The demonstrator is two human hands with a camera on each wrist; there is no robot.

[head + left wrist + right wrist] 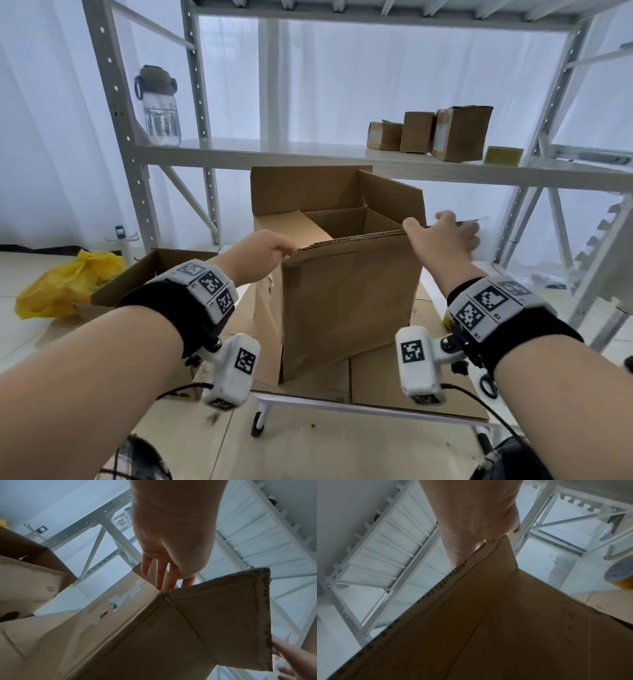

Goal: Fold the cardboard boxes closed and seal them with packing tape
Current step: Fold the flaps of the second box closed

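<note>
Between both hands (pixel 263 253) (pixel 442 236), open cardboard box (pixel 349 301), near flap gripped

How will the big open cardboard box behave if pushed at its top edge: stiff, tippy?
The big box is tall, looks empty inside and sits on flattened cardboard, so it is probably light and may slide or tip. Its near flap, gripped by left hand and right hand, should hinge at the crease.
</note>
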